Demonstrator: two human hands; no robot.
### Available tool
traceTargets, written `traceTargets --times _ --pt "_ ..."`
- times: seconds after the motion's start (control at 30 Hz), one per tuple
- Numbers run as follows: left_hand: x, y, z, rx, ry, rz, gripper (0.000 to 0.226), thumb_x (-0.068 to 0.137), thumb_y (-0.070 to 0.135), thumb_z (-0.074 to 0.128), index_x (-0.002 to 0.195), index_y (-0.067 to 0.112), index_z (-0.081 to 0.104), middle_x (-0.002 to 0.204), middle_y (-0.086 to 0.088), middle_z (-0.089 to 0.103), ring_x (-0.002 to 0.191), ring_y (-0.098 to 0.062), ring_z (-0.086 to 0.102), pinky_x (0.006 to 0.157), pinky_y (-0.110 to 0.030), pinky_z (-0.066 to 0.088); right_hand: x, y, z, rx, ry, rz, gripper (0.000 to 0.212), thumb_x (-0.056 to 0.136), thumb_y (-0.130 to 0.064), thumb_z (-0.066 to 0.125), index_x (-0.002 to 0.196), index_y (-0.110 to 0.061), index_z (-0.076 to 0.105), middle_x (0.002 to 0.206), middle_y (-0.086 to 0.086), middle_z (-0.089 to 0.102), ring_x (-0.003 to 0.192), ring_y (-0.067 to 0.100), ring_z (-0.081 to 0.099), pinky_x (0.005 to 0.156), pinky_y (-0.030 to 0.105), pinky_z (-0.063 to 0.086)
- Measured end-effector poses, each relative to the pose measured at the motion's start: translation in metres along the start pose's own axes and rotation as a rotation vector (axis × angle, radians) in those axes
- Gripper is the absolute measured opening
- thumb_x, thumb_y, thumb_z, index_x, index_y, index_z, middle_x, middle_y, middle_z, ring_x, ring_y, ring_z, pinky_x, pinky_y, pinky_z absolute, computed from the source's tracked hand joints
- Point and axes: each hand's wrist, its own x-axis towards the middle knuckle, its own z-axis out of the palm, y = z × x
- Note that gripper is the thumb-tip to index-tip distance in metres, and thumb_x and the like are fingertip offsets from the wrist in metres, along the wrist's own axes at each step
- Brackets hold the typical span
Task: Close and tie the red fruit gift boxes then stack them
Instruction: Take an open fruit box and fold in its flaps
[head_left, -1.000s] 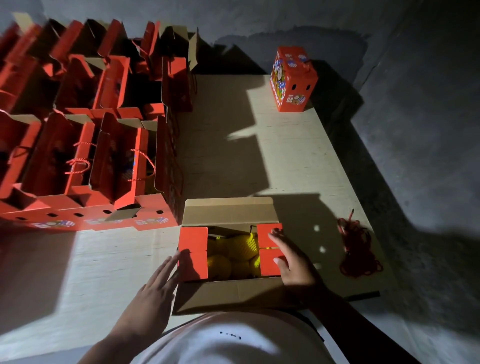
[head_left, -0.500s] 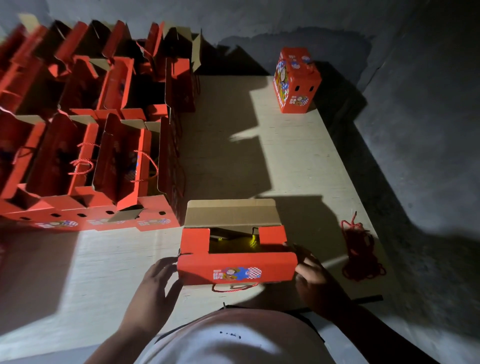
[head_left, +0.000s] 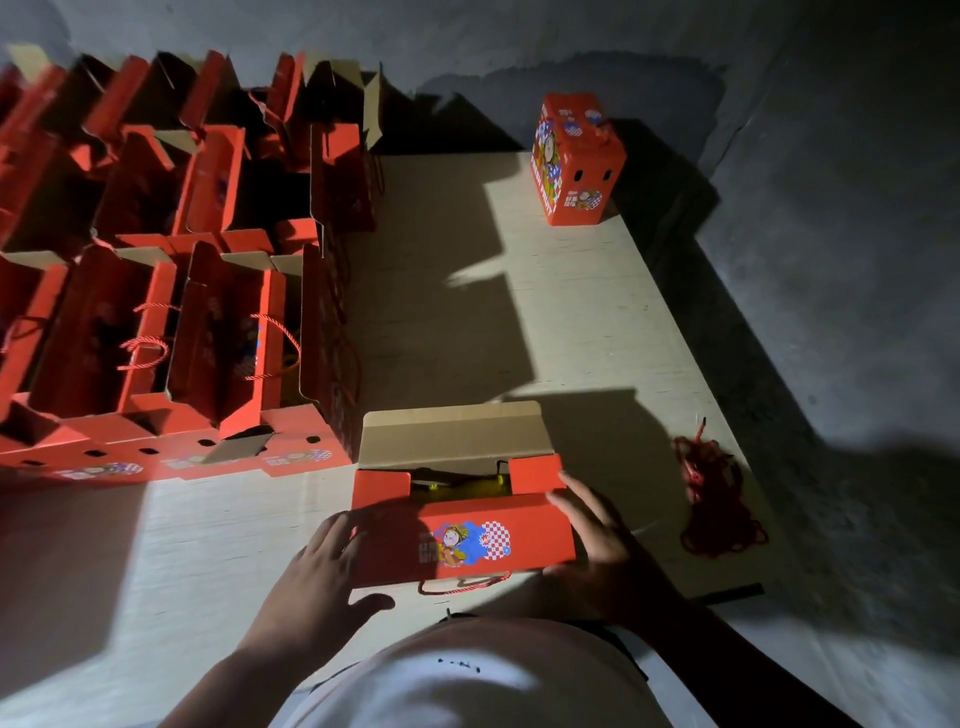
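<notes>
Box in hand: a red cardboard fruit gift box (head_left: 462, 525) sits at lower centre of the frame on a pale wooden board (head_left: 571, 322), its printed red front flap (head_left: 467, 540) folded up over the opening, the brown back flap (head_left: 452, 431) standing open beyond.
Left hand: the left hand (head_left: 317, 577) lies flat at the box's left end, fingers straight and spread against the flap's edge, thumb out toward the lower frame; it grips nothing.
Right hand: the right hand (head_left: 597, 535) presses the box's right end, fingers extended along the corner, not curled round it.
Contents: yellow fruit (head_left: 457, 486) shows through the gap on top.
Closed boxes: one closed red gift box (head_left: 574, 161), upright, upper right.
Open boxes: a cluster of open red boxes (head_left: 171, 291) fills the upper left; exact count unclear.
Cord: one heap of red cord (head_left: 717, 499) lies right of the hands, apart from them.
</notes>
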Motion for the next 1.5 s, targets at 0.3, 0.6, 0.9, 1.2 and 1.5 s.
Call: traceTargets --times 0.3,0.6,0.9,1.2,1.5 --pt "0.011 -0.004 -0.001 0.042 0.006 0.023 0.092 0.063 0.051 0.093 0.138 0.023 0.048 0.135 0.009 0.049 0.120 -0.019 0.051 0.091 -0.038 0.059 -0.002 -0.002 0.002 -0.119 0.027 -0.001 0.076 0.091 -0.057 0.064 0.156 -0.023 0.044 0.158 -0.004 0.036 0.142 0.012 0.041 0.116 0.028 0.038" --pt "0.006 -0.001 -0.003 0.064 0.036 0.066 0.084 0.065 0.049 0.090 0.137 0.027 0.053 0.136 0.008 0.050 0.121 -0.022 0.051 0.093 -0.039 0.054 -0.006 -0.015 -0.006 -0.097 0.066 -0.004 0.067 0.092 -0.070 0.058 0.149 -0.037 0.046 0.151 -0.014 0.043 0.136 0.005 0.046 0.109 0.025 0.044" --pt "0.000 -0.007 0.005 0.118 0.060 0.107 0.078 0.066 0.057 0.083 0.131 0.025 0.055 0.129 0.007 0.053 0.116 -0.024 0.052 0.094 -0.036 0.045 -0.001 -0.009 -0.008 -0.139 0.012 -0.028 0.068 0.091 -0.063 0.065 0.151 -0.040 0.042 0.152 -0.018 0.040 0.138 0.004 0.042 0.112 0.025 0.040" --pt "-0.011 -0.003 0.015 0.147 0.112 0.095 0.071 0.086 0.063 0.055 0.146 0.025 0.051 0.142 0.005 0.049 0.133 -0.026 0.050 0.097 -0.035 0.040 -0.006 -0.001 0.006 -0.170 0.005 0.006 0.074 0.095 -0.079 0.035 0.158 -0.042 0.034 0.167 -0.014 0.021 0.149 0.005 0.029 0.113 0.028 0.044" --pt "0.000 0.001 0.008 -0.292 0.217 -0.124 0.029 0.098 0.020 0.071 0.125 0.029 0.077 0.140 0.003 0.052 0.126 -0.003 0.048 0.099 -0.030 0.051 0.002 0.000 0.005 0.120 -0.001 0.159 0.045 0.097 -0.062 0.058 0.140 -0.048 0.061 0.167 -0.019 0.023 0.148 -0.004 0.031 0.115 0.021 0.035"
